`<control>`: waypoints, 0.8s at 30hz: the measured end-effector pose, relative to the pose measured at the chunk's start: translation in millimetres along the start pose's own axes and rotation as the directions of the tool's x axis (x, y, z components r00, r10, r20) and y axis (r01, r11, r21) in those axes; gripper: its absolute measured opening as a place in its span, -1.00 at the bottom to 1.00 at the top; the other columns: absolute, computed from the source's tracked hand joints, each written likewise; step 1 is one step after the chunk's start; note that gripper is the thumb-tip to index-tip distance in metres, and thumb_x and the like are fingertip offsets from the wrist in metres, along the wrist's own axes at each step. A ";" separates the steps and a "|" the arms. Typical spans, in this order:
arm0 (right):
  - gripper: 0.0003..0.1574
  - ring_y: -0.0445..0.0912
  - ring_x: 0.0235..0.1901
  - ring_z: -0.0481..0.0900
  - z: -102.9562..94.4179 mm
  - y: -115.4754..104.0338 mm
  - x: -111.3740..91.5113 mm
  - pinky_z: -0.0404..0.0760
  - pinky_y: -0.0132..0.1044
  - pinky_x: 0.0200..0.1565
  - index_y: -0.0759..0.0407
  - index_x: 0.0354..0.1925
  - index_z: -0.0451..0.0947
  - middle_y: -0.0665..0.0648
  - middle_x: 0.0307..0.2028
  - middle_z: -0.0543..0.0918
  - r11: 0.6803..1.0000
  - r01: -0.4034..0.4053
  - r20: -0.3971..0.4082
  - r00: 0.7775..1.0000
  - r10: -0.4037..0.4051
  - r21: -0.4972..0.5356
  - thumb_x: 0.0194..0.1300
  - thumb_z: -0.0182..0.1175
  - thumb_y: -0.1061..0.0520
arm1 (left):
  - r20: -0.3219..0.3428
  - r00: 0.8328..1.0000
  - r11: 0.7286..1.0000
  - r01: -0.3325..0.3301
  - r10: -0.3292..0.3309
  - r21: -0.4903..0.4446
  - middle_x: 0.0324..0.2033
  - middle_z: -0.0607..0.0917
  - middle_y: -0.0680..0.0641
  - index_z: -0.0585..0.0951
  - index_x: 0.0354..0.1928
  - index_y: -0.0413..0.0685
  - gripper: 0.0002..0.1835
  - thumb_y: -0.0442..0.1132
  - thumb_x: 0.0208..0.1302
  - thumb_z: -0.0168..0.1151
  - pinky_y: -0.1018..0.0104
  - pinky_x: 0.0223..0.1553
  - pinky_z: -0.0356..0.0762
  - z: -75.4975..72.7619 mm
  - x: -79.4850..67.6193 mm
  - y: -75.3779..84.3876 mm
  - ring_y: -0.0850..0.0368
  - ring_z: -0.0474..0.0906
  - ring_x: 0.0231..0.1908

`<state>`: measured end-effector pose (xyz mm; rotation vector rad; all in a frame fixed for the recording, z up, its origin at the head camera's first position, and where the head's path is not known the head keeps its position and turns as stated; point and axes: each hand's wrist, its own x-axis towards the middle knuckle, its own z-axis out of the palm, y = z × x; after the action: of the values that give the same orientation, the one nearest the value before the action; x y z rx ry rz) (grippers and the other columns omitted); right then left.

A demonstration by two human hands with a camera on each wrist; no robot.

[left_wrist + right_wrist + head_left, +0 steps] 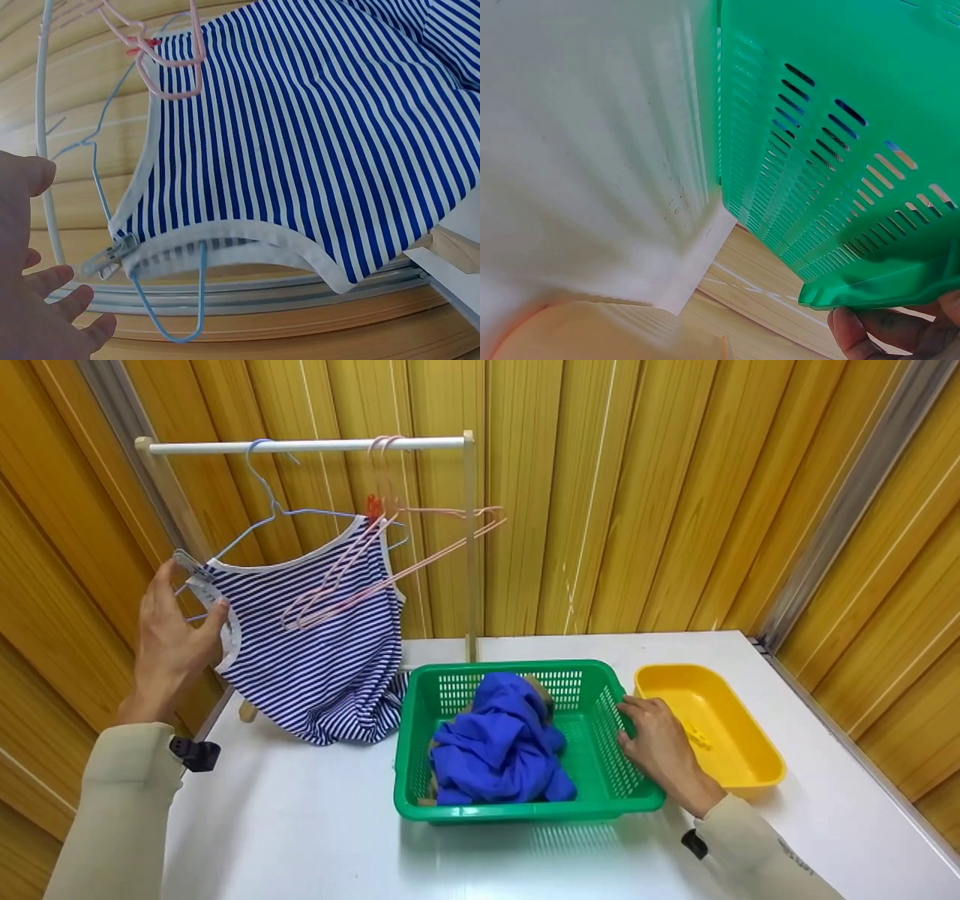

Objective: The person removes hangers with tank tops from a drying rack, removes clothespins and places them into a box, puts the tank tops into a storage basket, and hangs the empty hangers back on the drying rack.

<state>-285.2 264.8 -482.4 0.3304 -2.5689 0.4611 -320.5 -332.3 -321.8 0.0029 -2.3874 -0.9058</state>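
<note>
Here's the navy-and-white striped sleeveless top (311, 649), hanging on a pale-blue wire hanger (275, 508) from the white rail (202, 448), a grey clip (191, 562) at one shoulder and a red clip (373, 506) at the other! The left hand (169, 645) is right beside that grey clip, fingers spread and gripping nothing. Good technique, surely, is a check that the clip bites both strap and wire, done gently so the shoulder stays put. Pink hangers (435, 557) overlap the front; best kept from snagging. Over on the green plastic basket (525, 811) holding bundled blue cloth (499, 742), the right hand (664, 742) rests at the rim; how firmly it's curled, one can't tell. Beyond, a yellow tray (727, 742) holds a yellow clip (697, 735).
</note>
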 end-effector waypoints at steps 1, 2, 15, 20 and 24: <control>-0.56 0.28 0.00 0.58 0.0 -0.1 0.0 0.54 0.15 0.09 0.47 -0.07 0.63 0.42 0.02 0.65 1.000 0.000 -0.002 1.000 0.000 0.001 0.04 0.39 0.31 | 0.008 1.000 1.000 0.012 -0.012 0.004 0.55 -0.10 -0.22 -0.17 0.55 0.06 -0.14 0.06 0.41 0.04 -0.44 0.37 -0.10 -0.6 2.0 -2.3 -0.35 -0.17 0.51; -0.56 0.28 -0.01 0.58 0.1 0.0 0.0 0.54 0.15 0.09 0.47 -0.07 0.63 0.42 0.02 0.65 1.000 0.001 -0.005 1.000 -0.001 0.000 0.03 0.40 0.31 | 0.017 1.000 1.000 0.022 -0.023 0.008 0.55 -0.12 -0.23 -0.19 0.56 0.06 -0.14 0.06 0.42 0.03 -0.44 0.36 -0.11 -1.0 3.9 -4.4 -0.36 -0.19 0.51; -0.55 0.28 -0.01 0.58 1.7 -0.1 -0.8 0.55 0.16 0.09 0.47 -0.06 0.62 0.42 0.03 0.65 1.000 -0.009 0.001 1.000 0.009 0.001 0.05 0.40 0.30 | 0.153 0.978 0.989 0.138 -0.145 0.055 0.52 -0.20 -0.37 -0.28 0.55 -0.05 -0.07 0.23 0.41 -0.11 -0.48 0.33 -0.15 -2.1 18.4 -15.2 -0.47 -0.25 0.48; -0.56 0.28 0.00 0.58 2.3 0.3 -1.1 0.55 0.15 0.10 0.46 -0.06 0.63 0.42 0.03 0.65 1.000 -0.014 0.009 1.000 0.014 0.000 0.06 0.40 0.30 | 0.161 0.975 0.987 0.141 -0.152 0.078 0.48 -0.02 -0.44 -0.15 0.53 -0.22 -0.09 0.22 0.43 -0.13 -0.42 0.35 -0.01 -1.8 19.5 -18.0 -0.49 -0.06 0.43; -0.56 0.28 -0.01 0.58 2.5 1.0 0.1 0.55 0.14 0.09 0.46 -0.06 0.63 0.42 0.02 0.65 1.000 -0.010 0.000 1.000 0.010 -0.007 0.05 0.40 0.30 | 0.164 0.979 0.991 0.112 -0.123 0.078 0.30 0.30 -0.47 0.10 0.45 -0.32 -0.18 0.21 0.45 -0.16 -0.30 0.27 0.30 -1.8 19.0 -12.5 -0.42 0.27 0.23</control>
<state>-286.7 264.8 -484.7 0.3151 -2.5724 0.4560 -337.8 -346.8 -318.4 0.0983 -2.5981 -0.9101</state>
